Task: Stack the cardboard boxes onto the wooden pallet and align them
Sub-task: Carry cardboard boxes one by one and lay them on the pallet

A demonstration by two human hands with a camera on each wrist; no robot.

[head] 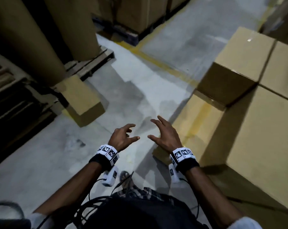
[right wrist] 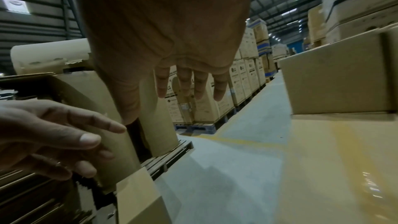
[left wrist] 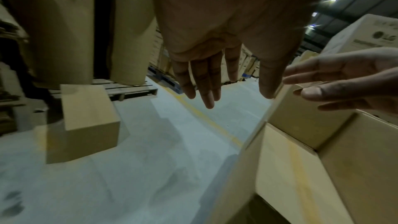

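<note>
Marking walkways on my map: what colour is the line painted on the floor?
Yellow. The floor line shows best in the head view.

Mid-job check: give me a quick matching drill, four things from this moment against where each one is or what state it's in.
Things:
1. left hand
2. lone box
3. paper rolls
4. yellow line

Places or states:
A. painted across the floor
B. upright on a pallet
C. on the floor by the rolls
D. empty, fingers spread

Pairs: 1-D, 2-C, 3-B, 4-A
</note>
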